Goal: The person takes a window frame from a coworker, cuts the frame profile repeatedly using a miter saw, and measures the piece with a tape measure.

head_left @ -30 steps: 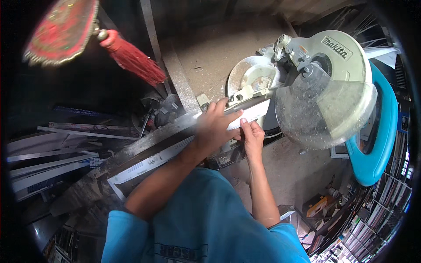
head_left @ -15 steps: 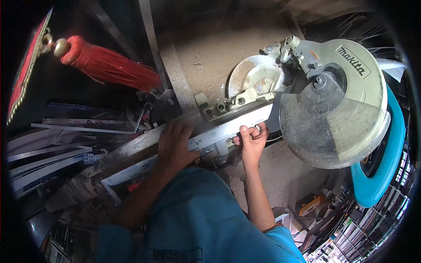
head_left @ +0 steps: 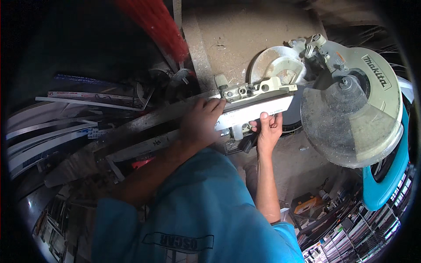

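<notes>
A long white, film-covered profile bar lies slanting along the bed of a mitre saw, its cut end close to the saw's dark blade. My left hand lies across the bar, fingers bent over its far edge by the fence. At the near edge close to the cut end, my right hand grips the bar, thumb against its face and fingers curled beneath. The saw head is raised, with a clear guard over the blade and a blue handle at the right.
A red tassel hangs in front at upper left. Loose profile strips are piled on the left. Behind the fence is a dusty wooden board. An orange-and-black case sits low at the right, beside wire racks.
The view has shifted, so the saw and bar appear farther right. My left hand has slid up toward the fence, over the bar's far edge. My right hand keeps its place near the end.
</notes>
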`<move>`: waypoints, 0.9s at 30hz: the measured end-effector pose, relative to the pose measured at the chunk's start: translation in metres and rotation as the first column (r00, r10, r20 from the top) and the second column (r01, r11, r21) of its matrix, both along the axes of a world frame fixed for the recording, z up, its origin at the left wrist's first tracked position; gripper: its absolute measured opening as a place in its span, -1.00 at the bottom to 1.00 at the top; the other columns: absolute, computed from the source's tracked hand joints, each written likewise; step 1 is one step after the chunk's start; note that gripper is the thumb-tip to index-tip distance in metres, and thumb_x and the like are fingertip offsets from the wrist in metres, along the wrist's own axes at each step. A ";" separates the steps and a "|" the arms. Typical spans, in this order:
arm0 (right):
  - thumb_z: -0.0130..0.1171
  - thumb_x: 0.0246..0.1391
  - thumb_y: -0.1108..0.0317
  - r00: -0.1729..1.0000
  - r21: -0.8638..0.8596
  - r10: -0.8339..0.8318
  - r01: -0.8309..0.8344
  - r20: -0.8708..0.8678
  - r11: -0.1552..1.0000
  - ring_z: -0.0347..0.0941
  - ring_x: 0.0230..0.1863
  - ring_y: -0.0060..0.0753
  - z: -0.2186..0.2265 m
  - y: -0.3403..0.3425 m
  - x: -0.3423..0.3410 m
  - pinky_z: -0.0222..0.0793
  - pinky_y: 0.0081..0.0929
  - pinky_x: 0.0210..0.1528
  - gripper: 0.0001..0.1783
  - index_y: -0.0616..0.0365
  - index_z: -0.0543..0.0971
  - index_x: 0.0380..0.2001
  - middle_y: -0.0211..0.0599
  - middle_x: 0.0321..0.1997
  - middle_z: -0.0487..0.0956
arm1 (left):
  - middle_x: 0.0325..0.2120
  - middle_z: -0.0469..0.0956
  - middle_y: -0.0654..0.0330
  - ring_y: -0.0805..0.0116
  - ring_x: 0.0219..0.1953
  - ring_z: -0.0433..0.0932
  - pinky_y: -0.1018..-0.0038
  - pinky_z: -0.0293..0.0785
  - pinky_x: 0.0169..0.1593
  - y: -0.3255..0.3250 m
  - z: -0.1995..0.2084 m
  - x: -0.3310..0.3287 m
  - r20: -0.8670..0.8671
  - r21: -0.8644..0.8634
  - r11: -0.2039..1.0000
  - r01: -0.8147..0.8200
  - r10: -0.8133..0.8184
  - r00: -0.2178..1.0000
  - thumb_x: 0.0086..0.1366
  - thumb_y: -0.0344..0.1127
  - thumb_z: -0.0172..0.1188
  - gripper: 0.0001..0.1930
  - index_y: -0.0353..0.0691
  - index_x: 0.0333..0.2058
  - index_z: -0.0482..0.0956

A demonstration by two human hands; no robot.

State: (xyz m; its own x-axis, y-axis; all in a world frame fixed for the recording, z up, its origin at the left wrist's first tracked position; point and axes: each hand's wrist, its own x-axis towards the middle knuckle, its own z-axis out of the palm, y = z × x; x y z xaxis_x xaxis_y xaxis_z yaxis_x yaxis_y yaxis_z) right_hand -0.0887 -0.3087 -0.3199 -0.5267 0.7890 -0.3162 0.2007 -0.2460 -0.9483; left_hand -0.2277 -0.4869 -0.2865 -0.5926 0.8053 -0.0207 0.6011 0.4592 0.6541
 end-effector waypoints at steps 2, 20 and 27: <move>0.33 0.30 0.16 1.000 -0.009 -0.011 0.012 0.022 1.000 0.61 -0.47 -0.51 0.002 0.000 0.000 0.46 -0.67 -0.52 -0.26 0.27 0.25 0.36 -0.42 -0.38 0.58 | 0.10 0.55 0.02 -0.02 0.13 0.48 0.18 0.45 0.22 0.001 -0.001 0.002 -0.007 0.009 1.000 -0.008 0.008 1.000 -0.16 -0.41 0.48 -0.18 -0.35 0.21 0.52; 0.39 0.25 0.22 0.999 -0.087 -0.011 0.007 -0.044 0.996 0.64 -0.47 -0.44 -0.001 0.003 0.002 0.52 -0.64 -0.46 0.05 0.40 -0.06 0.52 -0.33 -0.41 0.62 | 0.08 0.50 0.06 -0.04 0.13 0.42 0.11 0.42 0.20 0.006 -0.002 0.002 -0.011 -0.162 0.987 0.026 -0.028 1.000 -0.15 -0.44 0.45 -0.22 -0.31 0.18 0.48; 0.38 0.26 0.22 0.999 -0.088 -0.016 0.013 -0.029 0.996 0.64 -0.46 -0.44 -0.001 0.004 0.003 0.53 -0.61 -0.45 0.04 0.32 -0.05 0.53 -0.32 -0.41 0.62 | 0.12 0.47 0.05 -0.05 0.18 0.40 0.11 0.40 0.24 0.010 0.001 0.001 0.023 -0.233 0.972 0.040 -0.036 0.999 -0.14 -0.42 0.46 -0.19 -0.31 0.21 0.46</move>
